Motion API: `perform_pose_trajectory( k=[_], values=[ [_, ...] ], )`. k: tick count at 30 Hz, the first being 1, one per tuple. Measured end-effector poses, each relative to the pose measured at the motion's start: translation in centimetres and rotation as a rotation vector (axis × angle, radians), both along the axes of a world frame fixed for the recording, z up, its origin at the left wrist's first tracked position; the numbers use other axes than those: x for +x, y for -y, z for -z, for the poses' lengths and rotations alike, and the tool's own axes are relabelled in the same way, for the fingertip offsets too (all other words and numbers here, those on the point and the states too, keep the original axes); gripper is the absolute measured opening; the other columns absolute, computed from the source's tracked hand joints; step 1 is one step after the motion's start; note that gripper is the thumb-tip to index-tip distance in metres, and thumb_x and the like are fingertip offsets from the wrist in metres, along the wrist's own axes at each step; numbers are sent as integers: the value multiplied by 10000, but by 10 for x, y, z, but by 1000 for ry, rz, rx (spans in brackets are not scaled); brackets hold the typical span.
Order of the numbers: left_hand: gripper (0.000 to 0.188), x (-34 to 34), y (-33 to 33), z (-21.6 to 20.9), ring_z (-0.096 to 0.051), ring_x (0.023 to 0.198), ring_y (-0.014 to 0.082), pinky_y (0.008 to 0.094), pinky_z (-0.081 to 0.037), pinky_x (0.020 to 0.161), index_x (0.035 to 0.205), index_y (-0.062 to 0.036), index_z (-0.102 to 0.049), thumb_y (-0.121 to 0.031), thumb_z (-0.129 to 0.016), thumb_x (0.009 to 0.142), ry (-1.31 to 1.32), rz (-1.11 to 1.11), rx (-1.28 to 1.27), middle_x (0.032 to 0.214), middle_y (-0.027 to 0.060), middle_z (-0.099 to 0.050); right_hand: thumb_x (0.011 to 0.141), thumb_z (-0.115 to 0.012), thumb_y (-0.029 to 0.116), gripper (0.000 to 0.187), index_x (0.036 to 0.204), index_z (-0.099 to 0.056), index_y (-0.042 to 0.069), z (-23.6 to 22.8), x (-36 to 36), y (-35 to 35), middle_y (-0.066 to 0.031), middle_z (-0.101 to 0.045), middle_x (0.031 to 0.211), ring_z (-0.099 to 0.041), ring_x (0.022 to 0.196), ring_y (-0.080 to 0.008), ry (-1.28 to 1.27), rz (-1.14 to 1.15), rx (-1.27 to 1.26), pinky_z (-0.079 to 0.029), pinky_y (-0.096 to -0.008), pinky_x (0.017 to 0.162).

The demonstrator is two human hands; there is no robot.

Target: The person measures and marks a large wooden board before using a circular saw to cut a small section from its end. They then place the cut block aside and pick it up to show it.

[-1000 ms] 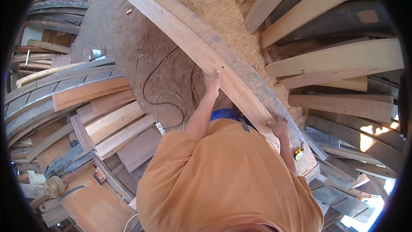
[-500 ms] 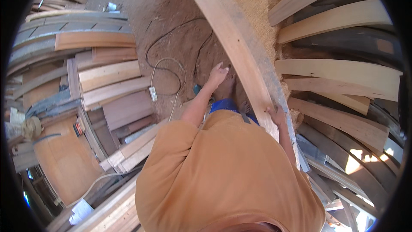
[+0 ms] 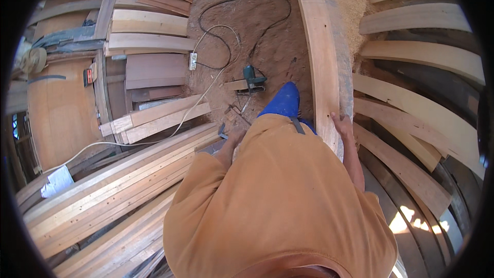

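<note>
The right hand (image 3: pixel 345 125) pinches the right edge of a pale plank (image 3: pixel 323 56), thumb flat on its upper face; the other fingers are partly hidden, so how far they wrap under is unclear. From that hand the plank runs toward twelve o'clock, where the frame cuts it off; its near end is partly covered at six by the shirt (image 3: pixel 283 190). A worn grey board (image 3: pixel 343 46) lies along its right side. The left hand (image 3: pixel 236 137) is half hidden beside the shirt, and I cannot tell whether its fingers are spread or closed. From it, one green power tool (image 3: pixel 249 75) lies near twelve, one white socket strip (image 3: pixel 193 62) at eleven, one red-and-black box (image 3: pixel 88 76) at ten, one white sheet (image 3: pixel 57 181) between eight and nine, and stacked beams (image 3: pixel 128 183), too overlapped to count, at eight. From the right hand, sawdust (image 3: pixel 357 0) spreads toward twelve; at three, at least six pale boards (image 3: pixel 419 100) fan out, some ends lost in the dark rim
</note>
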State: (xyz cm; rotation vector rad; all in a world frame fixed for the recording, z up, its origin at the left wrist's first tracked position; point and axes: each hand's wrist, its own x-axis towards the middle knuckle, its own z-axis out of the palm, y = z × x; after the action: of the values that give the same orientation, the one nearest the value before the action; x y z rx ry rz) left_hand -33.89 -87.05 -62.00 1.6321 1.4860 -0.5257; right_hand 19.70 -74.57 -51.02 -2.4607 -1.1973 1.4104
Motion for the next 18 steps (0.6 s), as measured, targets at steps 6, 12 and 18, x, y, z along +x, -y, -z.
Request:
perform_pose_trajectory(
  k=[6, 12, 18],
  values=[
    [398, 47, -78, -37, -684, 1187, 344, 436, -530, 996, 1277, -16, -688, -263, -650, 968, 316, -833, 33, 1241, 206, -728, 861, -762, 567, 876, 1389, -542, -96, 0, 3, -4, -319, -609, 1382, -603, 1289, -439, 14, 5, -68, -468, -474, 1095],
    [497, 37, -114, -40, -699, 1161, 331, 420, -530, 1009, 1394, -35, -615, -317, -655, 987, 253, -782, 145, 1280, 188, -718, 924, -728, 373, 575, 1309, -613, -39, -76, -57, -41, -268, -698, 1229, -674, 1157, -416, 215, -229, 430, -523, -455, 1003],
    [520, 21, -111, -48, -656, 826, 190, 368, -552, 743, 1437, -57, -590, -356, -637, 1013, 392, -1033, -70, 1044, 121, -745, 926, -679, 338, 500, 1290, -630, -1, -107, -160, -115, -248, -673, 1283, -622, 1225, -422, -172, -569, 274, -492, -482, 1044]
  ],
)
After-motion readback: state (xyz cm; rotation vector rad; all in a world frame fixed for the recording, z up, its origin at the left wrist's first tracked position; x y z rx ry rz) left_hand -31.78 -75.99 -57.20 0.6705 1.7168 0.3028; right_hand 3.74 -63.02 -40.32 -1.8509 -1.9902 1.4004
